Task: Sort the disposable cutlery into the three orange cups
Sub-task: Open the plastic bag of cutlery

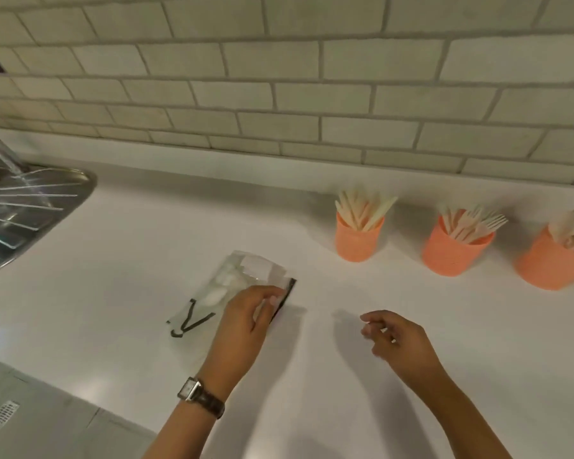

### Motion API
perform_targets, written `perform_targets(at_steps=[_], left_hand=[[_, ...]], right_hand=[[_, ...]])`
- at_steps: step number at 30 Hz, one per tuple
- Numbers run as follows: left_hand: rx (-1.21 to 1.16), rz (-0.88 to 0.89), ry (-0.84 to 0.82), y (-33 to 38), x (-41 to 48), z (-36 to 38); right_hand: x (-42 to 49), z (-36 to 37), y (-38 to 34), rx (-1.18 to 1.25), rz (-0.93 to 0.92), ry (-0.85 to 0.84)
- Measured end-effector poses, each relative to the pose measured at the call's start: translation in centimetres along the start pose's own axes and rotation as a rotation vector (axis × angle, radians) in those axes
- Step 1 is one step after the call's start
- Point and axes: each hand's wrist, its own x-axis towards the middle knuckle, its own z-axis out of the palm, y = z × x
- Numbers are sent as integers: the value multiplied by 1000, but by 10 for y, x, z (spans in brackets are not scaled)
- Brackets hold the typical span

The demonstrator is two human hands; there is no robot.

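Three orange cups stand in a row at the right of the white counter. The left cup holds pale knives, the middle cup holds forks, and the right cup holds spoons. A clear plastic bag with black markings lies flat in the middle; white pieces show inside it. My left hand pinches the bag's right edge between thumb and fingers. My right hand hovers over bare counter to the right, fingers loosely curled, holding nothing.
A steel sink with a ribbed drainer and a tap sits at the far left. A tiled wall backs the counter. The counter's front edge runs across the lower left, with grey floor below.
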Motion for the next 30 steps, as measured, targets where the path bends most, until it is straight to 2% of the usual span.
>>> perform_targets(at_steps=[8,16,19,25,30], left_hand=[[-26,-105,74,-79,-18,-101],[-106,-216,83,-113,-16,-135],[-127,-223,74,-115,-13,-136],[-129,-164,49,-111,0,-140],[-180,-96,9,-93,16,-142]], right_hand=[[1,117,-32,17,91,49],[30,172,-59,-75,390,0],[42,183,-66,-68,384,49],[49,182,-82,72,435,-13],[34,166,-119,219,272,7]])
